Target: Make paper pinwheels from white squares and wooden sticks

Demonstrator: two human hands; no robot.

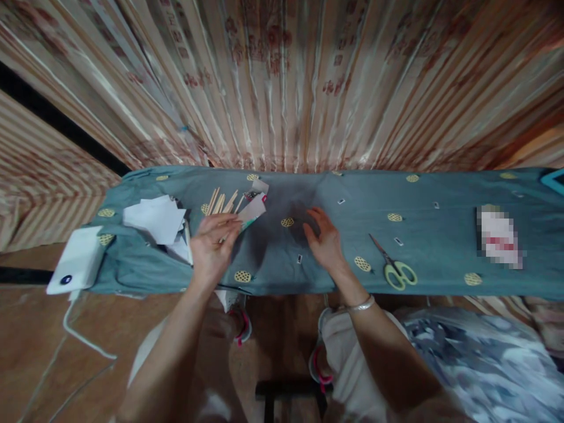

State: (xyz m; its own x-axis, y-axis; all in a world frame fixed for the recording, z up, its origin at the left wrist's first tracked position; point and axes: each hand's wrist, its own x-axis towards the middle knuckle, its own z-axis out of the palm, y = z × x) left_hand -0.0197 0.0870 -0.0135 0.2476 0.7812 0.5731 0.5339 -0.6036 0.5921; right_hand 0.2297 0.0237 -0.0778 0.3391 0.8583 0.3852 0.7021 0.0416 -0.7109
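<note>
My left hand (214, 244) is over the left half of the cloth-covered table, its thumb and fingers closed on the near end of a pale piece of card (253, 209) with a green edge. Just beyond those fingers lie several thin wooden sticks (223, 203), partly hidden by the hand. A small dark item with a pink edge (254, 194) sits by the card; I cannot make out what it is. My right hand (325, 239) hovers near the middle of the cloth with fingers apart and nothing in it. Scissors with green handles (399, 272) lie to its right.
White paper pieces (156, 218) are piled at the left. A white device with a cable (76, 260) rests on the table's left end. On the right lies a blurred pale item (499, 238). A pleated curtain (286, 88) hangs behind the table.
</note>
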